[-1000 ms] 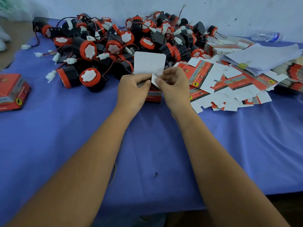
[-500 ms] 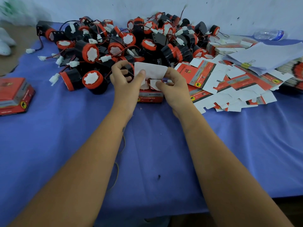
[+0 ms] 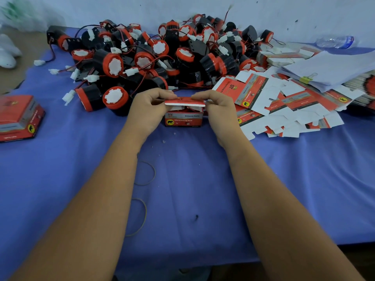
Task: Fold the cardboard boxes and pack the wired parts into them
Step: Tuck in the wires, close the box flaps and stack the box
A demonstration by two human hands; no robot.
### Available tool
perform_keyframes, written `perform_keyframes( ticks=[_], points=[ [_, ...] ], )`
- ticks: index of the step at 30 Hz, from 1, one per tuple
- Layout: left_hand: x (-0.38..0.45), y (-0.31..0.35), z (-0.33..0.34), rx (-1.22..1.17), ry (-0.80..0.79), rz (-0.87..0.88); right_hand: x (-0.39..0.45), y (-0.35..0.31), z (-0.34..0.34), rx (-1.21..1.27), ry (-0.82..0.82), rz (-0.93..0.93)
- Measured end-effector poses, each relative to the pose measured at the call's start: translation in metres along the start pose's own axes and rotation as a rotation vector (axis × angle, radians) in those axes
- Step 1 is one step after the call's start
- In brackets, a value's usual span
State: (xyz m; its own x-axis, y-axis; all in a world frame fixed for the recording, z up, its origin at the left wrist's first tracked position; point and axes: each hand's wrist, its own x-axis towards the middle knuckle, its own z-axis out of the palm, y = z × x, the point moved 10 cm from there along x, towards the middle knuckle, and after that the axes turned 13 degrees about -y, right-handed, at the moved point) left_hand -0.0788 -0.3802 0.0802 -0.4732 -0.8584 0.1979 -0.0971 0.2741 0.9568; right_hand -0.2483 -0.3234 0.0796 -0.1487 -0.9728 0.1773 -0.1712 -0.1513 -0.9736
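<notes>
Hands, left (image 3: 146, 110) and right (image 3: 220, 110), each grip pinching one end of the top flap on a small red printed cardboard box (image 3: 184, 119), standing on the blue-clothed desk (image 3: 182, 189) just before the heap of black-and-red wired parts (image 3: 154, 57).

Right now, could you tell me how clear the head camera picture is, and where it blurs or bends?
Head view: even, soft light, no glare; the box between left hand and right hand is fairly sharp, its small print smeared; the upper-left corner and water bottle are blurred; wide-angle distortion bows the blue table edges.
</notes>
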Motion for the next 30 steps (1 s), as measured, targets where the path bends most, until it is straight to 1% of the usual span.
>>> perform_keyframes(
  ticks=[3, 6, 8, 10, 12, 15, 19, 24, 27, 30],
  points=[
    [-0.003, -0.001, -0.002, -0.029, -0.089, -0.047, -0.001, 0.009, -0.002, 0.133, -0.019, 0.065],
    [-0.007, 0.000, -0.002, 0.004, -0.147, -0.047, -0.001, 0.011, -0.003, 0.162, -0.042, 0.080],
    [-0.010, 0.002, 0.000, 0.062, -0.162, -0.028, -0.001, 0.011, -0.003, 0.112, -0.072, 0.110],
    [-0.011, 0.008, 0.000, 0.190, -0.179, 0.016, -0.004, 0.010, -0.002, 0.063, -0.128, 0.124],
    [-0.011, 0.010, 0.000, 0.298, -0.191, 0.047, -0.008, 0.005, 0.000, -0.067, -0.192, 0.068],
    [-0.012, 0.008, -0.001, 0.367, -0.172, 0.061, -0.011, -0.001, 0.002, -0.274, -0.227, 0.007],
    [-0.014, 0.009, 0.004, 0.450, -0.194, 0.093, -0.013, -0.004, 0.007, -0.365, -0.236, -0.039],
    [-0.014, 0.010, 0.005, 0.476, -0.198, 0.113, -0.013, -0.004, 0.007, -0.345, -0.253, -0.039],
    [-0.015, 0.012, 0.006, 0.486, -0.157, 0.126, -0.012, -0.004, 0.006, -0.417, -0.200, -0.062],
    [-0.014, 0.013, 0.004, 0.436, -0.107, 0.127, -0.012, -0.006, 0.007, -0.478, -0.157, -0.103]
  ],
)
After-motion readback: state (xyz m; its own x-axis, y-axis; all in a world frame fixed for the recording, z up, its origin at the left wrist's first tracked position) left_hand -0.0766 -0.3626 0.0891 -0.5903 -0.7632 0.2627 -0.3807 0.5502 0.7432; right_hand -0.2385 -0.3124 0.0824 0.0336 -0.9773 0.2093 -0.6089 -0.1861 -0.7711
